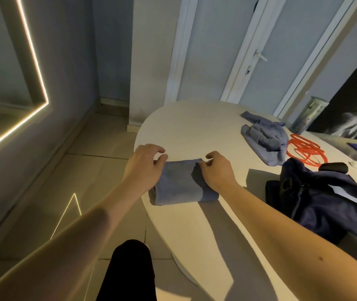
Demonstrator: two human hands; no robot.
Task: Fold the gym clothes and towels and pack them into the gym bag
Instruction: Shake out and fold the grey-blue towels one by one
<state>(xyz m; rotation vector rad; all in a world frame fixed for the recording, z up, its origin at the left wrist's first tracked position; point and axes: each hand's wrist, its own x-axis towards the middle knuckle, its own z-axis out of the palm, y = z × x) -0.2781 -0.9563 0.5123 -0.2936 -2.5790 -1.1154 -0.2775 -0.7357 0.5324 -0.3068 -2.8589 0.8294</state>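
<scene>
Got folded blue-grey soft-cloth towel lying flat at near-left edge of pale oval table, apart from dark navy fabric gym bag on the right. Seeing left hand half-open over far-left corner, thumb at the cloth, nothing gripped, and right hand curled onto far-right corner; can't tell if pinching a layer. Expect light, limp, grippy, prone to unfolding: better to scoop under both short ends and keep layers pressed together, not lift by one corner.
</scene>
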